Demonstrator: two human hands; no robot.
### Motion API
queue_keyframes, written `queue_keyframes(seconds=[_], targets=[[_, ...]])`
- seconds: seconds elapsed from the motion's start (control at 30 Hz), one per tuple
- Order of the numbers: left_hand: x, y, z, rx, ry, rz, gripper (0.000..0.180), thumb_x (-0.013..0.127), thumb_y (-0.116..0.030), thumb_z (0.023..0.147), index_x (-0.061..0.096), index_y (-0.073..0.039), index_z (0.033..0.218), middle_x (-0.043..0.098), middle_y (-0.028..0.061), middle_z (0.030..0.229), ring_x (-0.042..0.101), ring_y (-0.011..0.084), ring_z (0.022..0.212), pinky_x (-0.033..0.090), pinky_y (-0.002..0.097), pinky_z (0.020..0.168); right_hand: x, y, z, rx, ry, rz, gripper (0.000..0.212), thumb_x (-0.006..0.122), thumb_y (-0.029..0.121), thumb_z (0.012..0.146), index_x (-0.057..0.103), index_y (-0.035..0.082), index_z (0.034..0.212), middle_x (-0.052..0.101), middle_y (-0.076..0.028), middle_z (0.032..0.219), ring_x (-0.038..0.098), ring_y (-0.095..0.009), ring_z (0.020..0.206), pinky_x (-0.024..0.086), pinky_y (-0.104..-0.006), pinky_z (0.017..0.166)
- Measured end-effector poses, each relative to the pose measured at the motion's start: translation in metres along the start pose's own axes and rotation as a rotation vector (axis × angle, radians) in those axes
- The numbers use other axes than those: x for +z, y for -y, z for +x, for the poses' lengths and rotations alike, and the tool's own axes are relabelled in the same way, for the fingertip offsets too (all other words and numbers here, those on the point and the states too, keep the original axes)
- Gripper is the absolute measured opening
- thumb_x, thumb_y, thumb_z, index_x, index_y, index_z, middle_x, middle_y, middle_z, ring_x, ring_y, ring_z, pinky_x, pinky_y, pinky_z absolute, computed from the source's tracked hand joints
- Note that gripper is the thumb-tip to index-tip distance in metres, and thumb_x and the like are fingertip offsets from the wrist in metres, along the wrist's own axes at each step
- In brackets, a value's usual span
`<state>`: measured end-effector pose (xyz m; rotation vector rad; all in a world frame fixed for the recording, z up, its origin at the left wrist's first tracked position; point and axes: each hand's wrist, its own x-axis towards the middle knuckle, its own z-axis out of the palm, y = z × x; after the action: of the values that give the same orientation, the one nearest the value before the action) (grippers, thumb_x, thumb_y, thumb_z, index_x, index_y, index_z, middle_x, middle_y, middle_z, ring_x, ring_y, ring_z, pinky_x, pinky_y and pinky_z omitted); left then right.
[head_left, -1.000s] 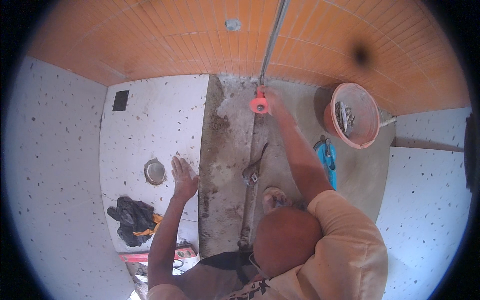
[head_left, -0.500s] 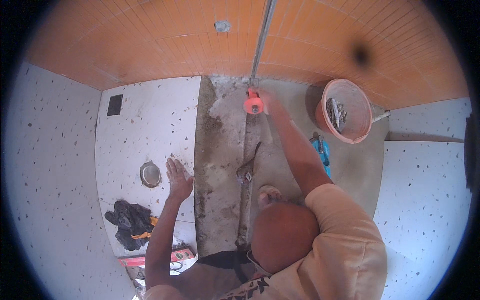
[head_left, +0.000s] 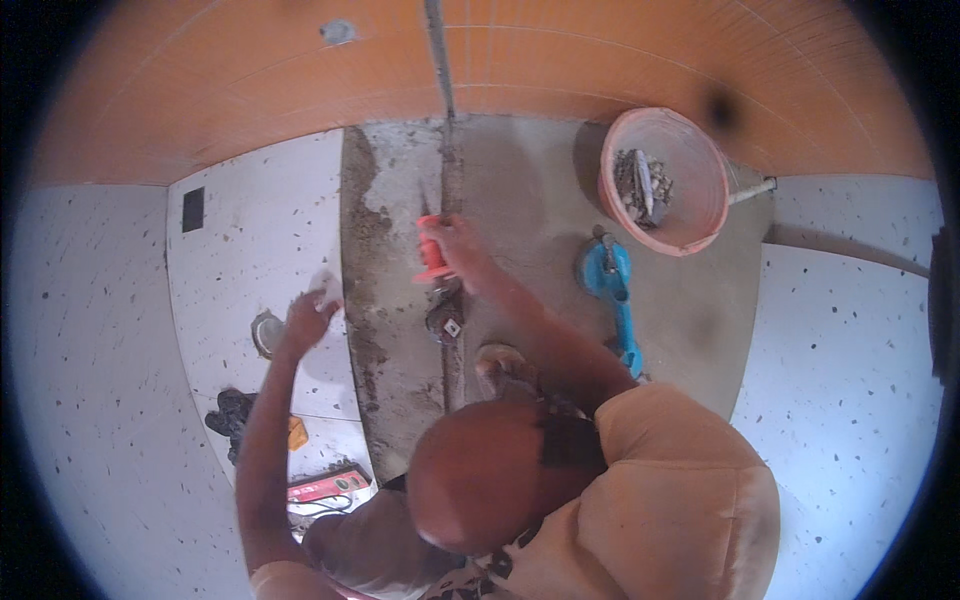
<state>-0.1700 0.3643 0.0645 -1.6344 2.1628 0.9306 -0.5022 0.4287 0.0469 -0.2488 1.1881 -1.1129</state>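
My right hand [head_left: 462, 250] is wrapped round the red grip of a chisel [head_left: 431, 262] with a wide round guard. Its thin, blurred tip points toward the orange wall, over the narrow groove in the grey mortar bed. Close below it, in the groove, lies a dark roundish object [head_left: 443, 318] with a small pale patch; its kind is unclear. My left hand [head_left: 308, 318] holds nothing, its blurred fingers apart, over the white speckled floor tile [head_left: 270, 220]. The round drain hole [head_left: 266, 332] in that tile is just beside it.
A pink bucket [head_left: 712, 225] with rubble stands at the far right. Nearer lies a blue long-handled tool [head_left: 618, 300], possibly a suction lifter. A black bag [head_left: 232, 412] and a red spirit level [head_left: 330, 486] lie at the near left. Speckled panels [head_left: 840, 350] stand at right.
My right hand has drawn the chisel back from the wall toward me, turning it so the guard faces me. My left hand, flat on the tile before, has come nearer with blurred fingers. The view has shifted.
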Motion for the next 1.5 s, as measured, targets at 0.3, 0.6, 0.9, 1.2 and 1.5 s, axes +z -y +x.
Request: queue_keyframes(seconds=[0.3,0.6,0.9,1.2,1.5], targets=[[-0.082,-0.206,-0.01,-0.126,0.366,-1.122,0.052,0.053,-0.039,0.102,0.049,0.002,0.133,0.063,0.0134,0.123,0.065,0.0213,0.107,0.051,0.0369,0.096,0.063,0.068,-0.06,-0.073,0.181,0.053,0.03,0.058,0.025,0.097,0.063,0.003,0.118,0.066,-0.012,0.093,0.066,-0.019,0.083,0.058,-0.0365,0.069],[-0.072,-0.22,0.062,-0.132,0.393,-1.302,0.035,0.055,-0.035,0.102,0.055,-0.007,0.122,0.064,0.0071,0.101,0.064,0.0204,0.092,0.054,0.0361,0.087,-0.023,0.084,-0.11,-0.505,-0.253,-0.513,0.038,0.061,0.028,0.094,0.065,0.001,0.12,0.065,-0.022,0.115,0.063,-0.033,0.109,0.047,-0.0424,0.097],[-0.017,-0.252,0.13,-0.012,0.608,-1.115,0.038,0.056,-0.032,0.102,0.051,-0.007,0.13,0.06,0.0063,0.101,0.061,0.0184,0.09,0.053,0.0348,0.086,-0.286,0.022,-0.321,-0.282,-0.99,-0.784,0.033,0.056,0.03,0.101,0.067,0.0,0.11,0.072,-0.01,0.087,0.067,-0.02,0.08,0.053,-0.0345,0.074],[-0.006,-0.242,0.156,0.061,0.652,-1.02,0.032,0.054,-0.025,0.099,0.05,-0.006,0.124,0.056,0.0022,0.087,0.06,0.016,0.075,0.057,0.0334,0.071,-0.169,-0.19,-0.376,0.102,-0.771,-1.076,0.053,0.068,0.02,0.086,0.052,0.004,0.133,0.058,-0.028,0.123,0.054,-0.047,0.115,0.044,-0.0528,0.098],[0.027,-0.244,0.214,0.27,0.684,-1.162,0.034,0.056,-0.026,0.099,0.053,-0.004,0.125,0.061,0.0033,0.09,0.063,0.0181,0.078,0.055,0.0341,0.072,-0.178,-0.217,-0.324,0.159,-0.845,-0.948,0.045,0.068,0.037,0.088,0.062,0.006,0.121,0.065,-0.022,0.115,0.058,-0.043,0.109,0.049,-0.0482,0.09]])
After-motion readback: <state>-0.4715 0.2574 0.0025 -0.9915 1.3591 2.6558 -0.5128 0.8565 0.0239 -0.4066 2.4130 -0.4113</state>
